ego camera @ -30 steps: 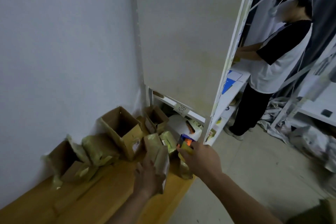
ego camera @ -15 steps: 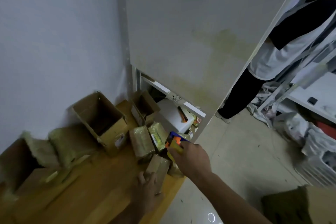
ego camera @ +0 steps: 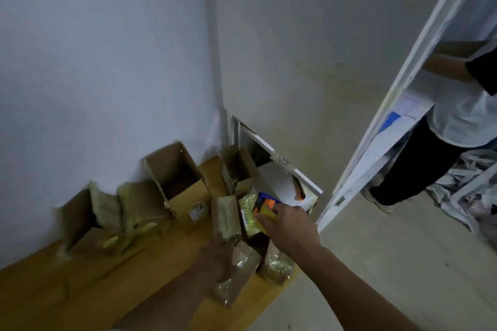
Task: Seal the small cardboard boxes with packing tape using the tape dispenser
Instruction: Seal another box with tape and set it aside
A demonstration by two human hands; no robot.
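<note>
right hand (ego camera: 289,228): reaches forward over the far end of the surface, fingers curled round the tape dispenser (ego camera: 265,204); grip closed on it.
tape dispenser: blue, orange and yellow, sticks out ahead of the right hand's fingers, above a yellow-green packet (ego camera: 248,216).
left hand (ego camera: 217,258): lower down, blurred, lies on a small taped box (ego camera: 236,274); fingers look fairly straight along its side, exact grip hard to tell.
small taped box: leans at the surface edge, just under and left of the right hand, touching the left hand.
second wrapped box (ego camera: 277,263): just right of it, below the right wrist.
upright wrapped box (ego camera: 226,216): just left of the dispenser.
open cardboard boxes: one large (ego camera: 177,183), one smaller (ego camera: 239,169), behind, against the wall.
surface (ego camera: 80,285): wooden, orange-brown.
background: another person (ego camera: 457,121) stands at a white shelf, right.
</note>
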